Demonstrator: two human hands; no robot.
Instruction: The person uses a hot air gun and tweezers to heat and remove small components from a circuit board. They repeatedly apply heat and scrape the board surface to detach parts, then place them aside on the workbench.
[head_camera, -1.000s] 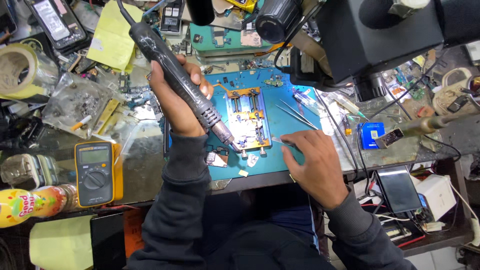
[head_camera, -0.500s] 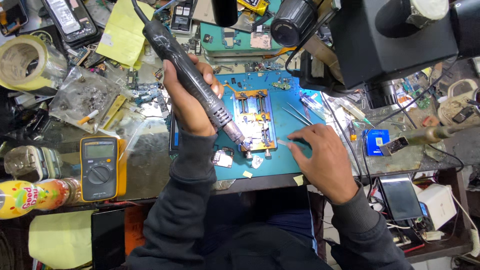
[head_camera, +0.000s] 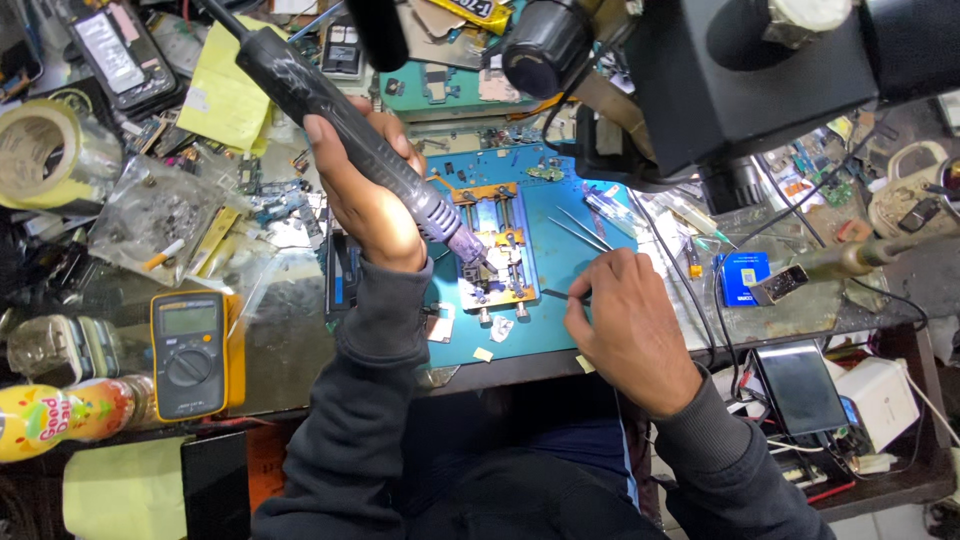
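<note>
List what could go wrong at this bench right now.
1. The hot-air handpiece in the left hand points its nozzle at the board holder; loose small parts just below it might get blown off the blue mat.
2. The right hand holds tweezers near that nozzle, so its fingers could get scorched.

Hot-air wand (head_camera: 350, 120) top cut off; nozzle blurred.

We have one view only, head-worn, looking steeply down onto the workbench from just above it. Our left hand (head_camera: 365, 195) and right hand (head_camera: 630, 335) sit mid-frame, sleeves entering from the bottom edge. A black microscope housing (head_camera: 750, 75) blocks the upper right corner.
</note>
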